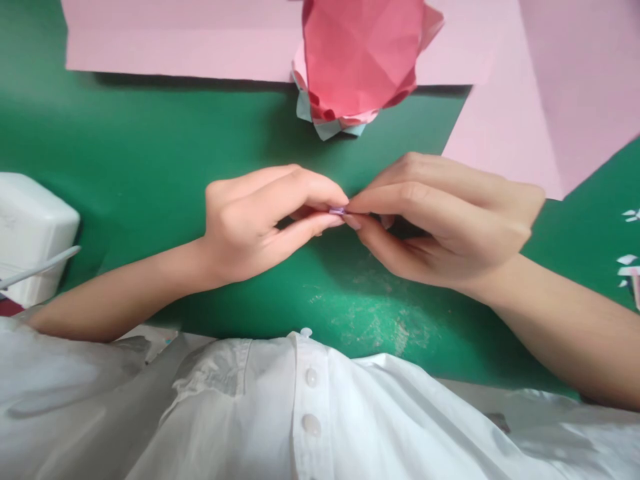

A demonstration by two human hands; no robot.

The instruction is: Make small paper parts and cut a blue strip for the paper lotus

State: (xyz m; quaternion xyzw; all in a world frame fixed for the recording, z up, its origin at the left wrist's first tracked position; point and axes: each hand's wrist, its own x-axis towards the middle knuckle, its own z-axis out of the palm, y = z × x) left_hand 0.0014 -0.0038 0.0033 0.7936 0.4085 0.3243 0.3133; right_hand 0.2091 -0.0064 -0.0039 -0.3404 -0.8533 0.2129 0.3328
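Observation:
My left hand (265,220) and my right hand (445,220) meet fingertip to fingertip over the green table (150,153). Both pinch a tiny pale purple piece of paper (337,211) between thumb and forefinger; only a sliver of it shows. The other fingers of each hand are curled under. A folded red and pink paper flower (360,60) with light blue tips lies just beyond the hands.
Pink paper sheets (180,40) lie across the far edge and another (560,93) at the right. A white box (30,233) sits at the left edge. Small paper scraps (629,263) lie at the far right. My white buttoned shirt (310,413) fills the foreground.

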